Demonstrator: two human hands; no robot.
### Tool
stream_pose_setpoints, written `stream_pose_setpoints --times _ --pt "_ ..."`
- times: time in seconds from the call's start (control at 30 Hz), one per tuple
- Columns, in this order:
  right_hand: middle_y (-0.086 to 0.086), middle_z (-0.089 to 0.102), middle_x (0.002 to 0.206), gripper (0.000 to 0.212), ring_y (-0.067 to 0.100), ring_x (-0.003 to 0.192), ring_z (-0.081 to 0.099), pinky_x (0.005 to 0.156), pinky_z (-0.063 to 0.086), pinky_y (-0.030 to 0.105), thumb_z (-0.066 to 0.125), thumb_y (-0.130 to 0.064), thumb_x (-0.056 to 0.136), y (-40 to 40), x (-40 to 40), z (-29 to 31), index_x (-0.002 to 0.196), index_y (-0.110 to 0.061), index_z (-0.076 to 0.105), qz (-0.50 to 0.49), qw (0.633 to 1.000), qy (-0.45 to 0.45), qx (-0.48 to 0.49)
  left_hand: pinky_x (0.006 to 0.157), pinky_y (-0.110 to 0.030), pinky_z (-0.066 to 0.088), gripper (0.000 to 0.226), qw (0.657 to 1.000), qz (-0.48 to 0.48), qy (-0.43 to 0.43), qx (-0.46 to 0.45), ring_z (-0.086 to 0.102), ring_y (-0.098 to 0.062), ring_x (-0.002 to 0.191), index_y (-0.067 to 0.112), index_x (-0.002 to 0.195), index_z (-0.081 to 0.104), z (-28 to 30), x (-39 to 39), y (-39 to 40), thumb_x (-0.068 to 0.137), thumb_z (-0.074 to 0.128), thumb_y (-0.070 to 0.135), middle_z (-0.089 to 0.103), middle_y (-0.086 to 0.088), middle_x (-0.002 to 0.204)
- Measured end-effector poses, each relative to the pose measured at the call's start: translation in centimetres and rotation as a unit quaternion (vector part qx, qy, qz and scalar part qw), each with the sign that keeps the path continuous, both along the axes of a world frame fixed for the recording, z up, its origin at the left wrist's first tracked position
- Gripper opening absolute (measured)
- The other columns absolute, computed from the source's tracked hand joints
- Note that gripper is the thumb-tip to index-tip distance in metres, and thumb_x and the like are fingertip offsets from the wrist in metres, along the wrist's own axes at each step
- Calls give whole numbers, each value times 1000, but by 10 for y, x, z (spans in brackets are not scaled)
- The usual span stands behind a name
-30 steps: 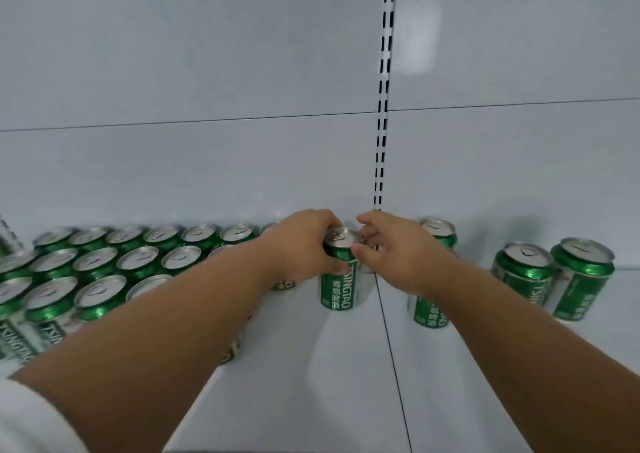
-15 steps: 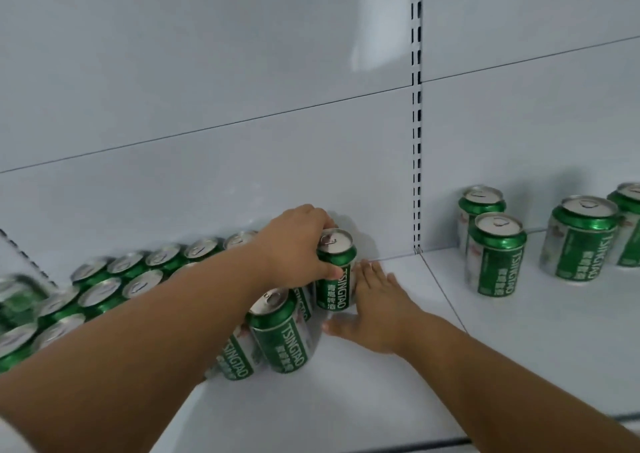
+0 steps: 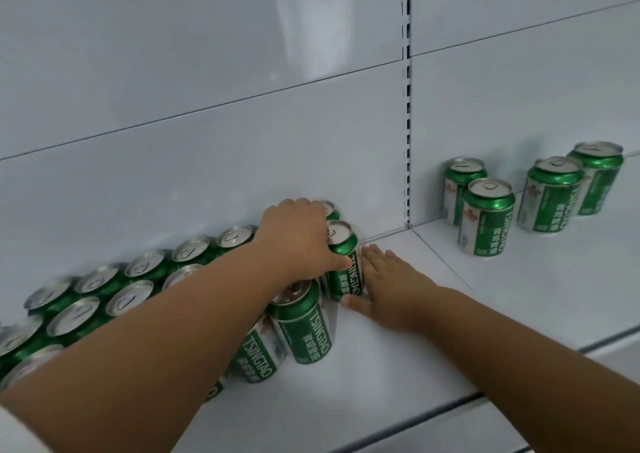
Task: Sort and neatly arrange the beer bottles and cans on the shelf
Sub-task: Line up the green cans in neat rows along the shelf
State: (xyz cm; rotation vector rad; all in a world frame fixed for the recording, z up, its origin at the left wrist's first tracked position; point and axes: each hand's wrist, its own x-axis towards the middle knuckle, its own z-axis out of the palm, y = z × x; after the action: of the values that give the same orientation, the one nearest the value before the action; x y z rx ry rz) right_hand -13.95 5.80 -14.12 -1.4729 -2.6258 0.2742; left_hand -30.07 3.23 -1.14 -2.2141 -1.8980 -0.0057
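My left hand [image 3: 298, 241] grips the top of a green Tsingtao can [image 3: 346, 262] standing upright at the right end of the packed rows of cans [image 3: 114, 289]. My right hand [image 3: 388, 286] lies flat with straight fingers on the white shelf [image 3: 381, 366], its fingers against the right side of that can. Another can [image 3: 304, 324] stands just in front, under my left forearm. Several loose green cans [image 3: 486, 217] stand apart on the right shelf section.
The shelf's white back panel [image 3: 242, 106] rises right behind the cans, with a slotted upright [image 3: 408, 106] dividing the two sections. The shelf's front edge [image 3: 450, 404] runs across the lower right.
My right hand let go of the can's top and now lies flat beside the can. The can moved left against the packed rows. The view shifted left.
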Motion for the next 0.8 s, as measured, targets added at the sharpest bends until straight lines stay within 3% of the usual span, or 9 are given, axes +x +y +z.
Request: stream_pose_setpoints --times 0.23,0.33,0.47,0.57,0.63,0.73,0.8 --pt "11 -1 164 100 21 151 -3 120 0 34 30 -76 88 -11 9 7 156 -10 -1 -14 1000 15 -1 86 -39 38 81 998 -1 64 20 49 -25 108 19 122 49 4 8 -4 69 61 78 54 -4 116" --pt "6 -2 165 93 17 151 -4 114 -5 26 33 -71 92 -21 30 14 157 -12 0 -29 998 54 17 91 -39 36 80 996 -39 49 62 47 -25 111 19 125 45 6 22 -7 70 61 75 50 -4 120" --pt "-1 22 161 77 13 146 20 108 6 17 41 -61 95 -35 80 24 156 -20 19 -48 989 123 70 96 -39 38 64 993 -98 -20 67 46 -24 113 22 129 45 3 60 -9 82 58 65 50 -2 124" --pt "-5 53 140 56 12 125 49 98 27 15 48 -53 96 -40 126 33 143 -23 47 -74 981 152 98 98 -38 38 48 990 -110 -73 50 46 -23 114 23 129 48 -2 94 -3 88 57 48 51 0 124" --pt "-6 66 115 38 13 105 59 87 39 17 54 -46 94 -36 156 37 121 -23 65 -99 972 185 109 97 -36 38 45 987 -109 -109 33 46 -23 114 23 130 48 -6 120 5 89 56 37 50 0 125" --pt "-10 60 84 18 11 76 55 64 39 20 60 -42 89 -17 192 35 89 -24 63 -133 959 215 128 96 -37 40 48 980 -108 -164 25 48 -24 115 19 133 46 -13 159 21 90 57 36 51 -3 126" --pt "-8 58 84 21 12 76 54 65 43 25 65 -42 87 -3 206 30 88 -22 58 -161 953 224 124 99 -40 41 57 976 -105 -190 29 48 -25 117 18 138 42 -18 182 33 89 60 40 51 -5 129"
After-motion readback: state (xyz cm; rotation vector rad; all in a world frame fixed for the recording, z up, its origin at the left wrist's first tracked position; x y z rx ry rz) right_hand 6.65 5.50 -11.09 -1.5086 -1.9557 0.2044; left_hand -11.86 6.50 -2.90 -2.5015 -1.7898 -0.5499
